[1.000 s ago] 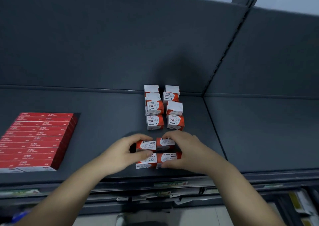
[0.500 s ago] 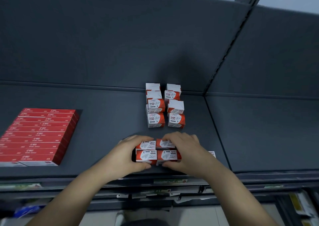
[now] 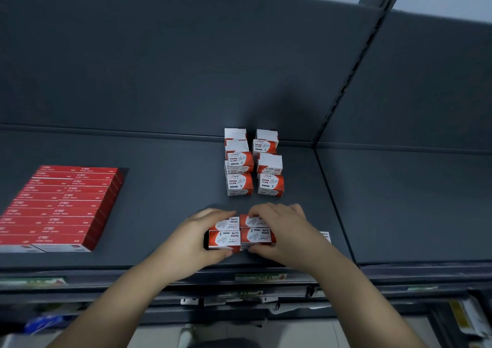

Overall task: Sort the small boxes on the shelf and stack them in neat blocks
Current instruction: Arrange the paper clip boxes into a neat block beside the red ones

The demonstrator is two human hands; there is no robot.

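A tight block of small red-and-white paper clip boxes point(image 3: 241, 232) sits near the front of the dark shelf point(image 3: 159, 182). My left hand point(image 3: 197, 237) grips the block's left side, fingers over the far edge and thumb at the near edge. My right hand point(image 3: 283, 230) grips the right side the same way. Behind them, two rows of the same paper clip boxes point(image 3: 253, 162) stand stacked back to the rear wall.
A flat block of long red boxes point(image 3: 61, 206) lies at the shelf's left. A slotted upright point(image 3: 348, 76) and a seam divide this bay from the bare right bay. A small white label point(image 3: 326, 235) shows beside my right wrist. Lower shelves hold clutter.
Both hands have squeezed the front boxes together: the uneven cluster is now a squared block, shifted slightly back from the shelf's front edge.
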